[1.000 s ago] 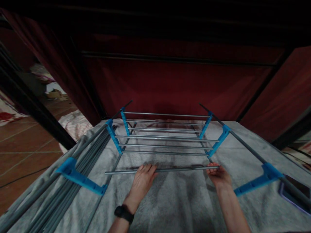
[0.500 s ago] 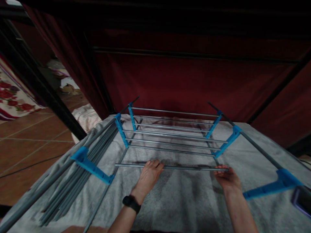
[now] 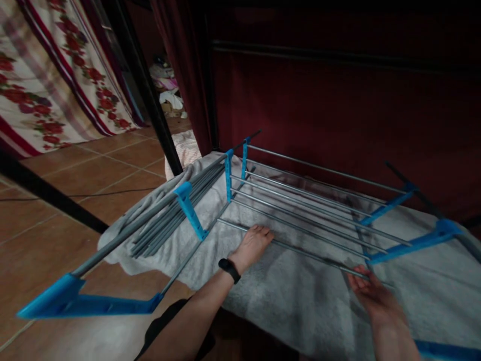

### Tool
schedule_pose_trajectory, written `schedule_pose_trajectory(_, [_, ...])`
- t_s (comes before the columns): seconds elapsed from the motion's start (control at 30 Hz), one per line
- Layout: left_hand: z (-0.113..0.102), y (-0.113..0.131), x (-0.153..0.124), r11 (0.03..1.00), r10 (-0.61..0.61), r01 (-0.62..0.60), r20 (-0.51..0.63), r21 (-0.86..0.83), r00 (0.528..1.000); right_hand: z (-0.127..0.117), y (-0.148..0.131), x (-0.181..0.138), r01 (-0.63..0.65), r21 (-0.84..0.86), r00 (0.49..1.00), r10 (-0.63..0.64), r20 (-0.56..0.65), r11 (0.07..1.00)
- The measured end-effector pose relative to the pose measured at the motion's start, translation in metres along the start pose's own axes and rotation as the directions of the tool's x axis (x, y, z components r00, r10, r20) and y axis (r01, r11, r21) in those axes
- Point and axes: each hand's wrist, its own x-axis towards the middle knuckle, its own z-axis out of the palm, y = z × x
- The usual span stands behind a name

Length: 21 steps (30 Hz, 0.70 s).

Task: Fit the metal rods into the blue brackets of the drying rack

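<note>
Grey rod [image 3: 308, 254] nearside of the rungs [image 3: 308, 205], roughly parallel; person's left hand [image 3: 254, 245] clasped over it, right hand [image 3: 370, 287] grasping near its right end.

From here, the left hand [image 3: 255, 244] hides part of the rod [image 3: 300, 251], and the lower-right edge crops a blue bracket [image 3: 447, 350].

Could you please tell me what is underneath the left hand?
A grey rod shows on both sides of the left hand, above grey cloth; whatever lies directly beneath the hand is covered.
</note>
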Motion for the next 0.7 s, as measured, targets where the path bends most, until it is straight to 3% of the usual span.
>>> schedule_pose_trajectory(0.1, [0.002, -0.007, 0.000, 1.000, -0.019, 0.018, 0.033, 0.016, 0.999, -0.009, -0.011, 0.009, 0.028, -0.030, 0.998, -0.030, -0.051, 0.999])
schedule_pose_trajectory(0.2, [0.007, -0.012, -0.002, 0.999, -0.035, 0.033, 0.057, 0.026, 0.998, -0.012, -0.015, 0.010, 0.029, -0.083, 0.999, -0.030, -0.014, 0.996])
schedule_pose_trajectory(0.4, [0.015, -0.009, -0.005, 0.998, -0.058, 0.057, 0.086, 0.011, 0.995, 0.005, 0.006, -0.007, 0.010, -0.120, 0.991, 0.006, 0.130, 0.993])
schedule_pose_trajectory(0.7, [0.011, -0.005, -0.006, 0.996, -0.083, 0.084, 0.103, -0.009, 0.991, 0.013, 0.020, -0.007, 0.052, -0.090, 0.992, -0.041, 0.123, 0.995])
